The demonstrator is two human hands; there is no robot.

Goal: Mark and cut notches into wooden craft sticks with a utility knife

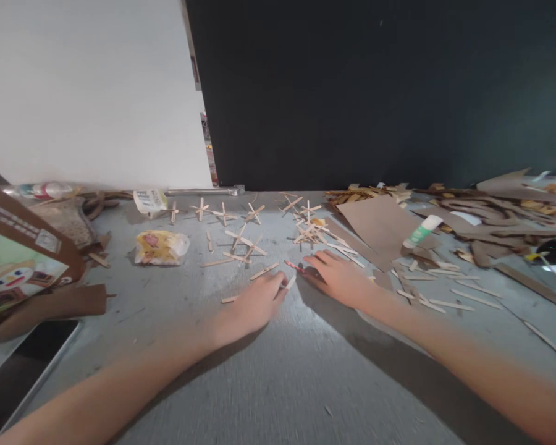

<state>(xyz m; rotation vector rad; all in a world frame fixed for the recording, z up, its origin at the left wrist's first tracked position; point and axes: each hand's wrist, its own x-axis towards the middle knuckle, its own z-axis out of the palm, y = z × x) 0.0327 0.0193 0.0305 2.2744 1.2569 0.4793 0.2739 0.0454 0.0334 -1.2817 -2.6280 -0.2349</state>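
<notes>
My left hand [254, 304] is closed on a wooden craft stick [291, 282], pinched at the fingertips just above the table. Just right of it, my right hand [337, 279] holds a thin red-and-white stick [293, 266] between thumb and fingers; its far part is hidden by the hand. A loose craft stick [264, 271] lies beyond my left hand, and the tip of another [229, 300] shows beside it. Crossed craft sticks [245, 246] lie farther back, with a heaped cluster of sticks [311, 231] beyond my right hand.
A glue stick [421, 232] lies by brown cardboard [375, 224] at the right, near scattered sticks [451, 305]. On the left are a snack packet [160, 248], a printed box [23, 247] and a phone [28, 377]. A black panel [380, 93] rises behind.
</notes>
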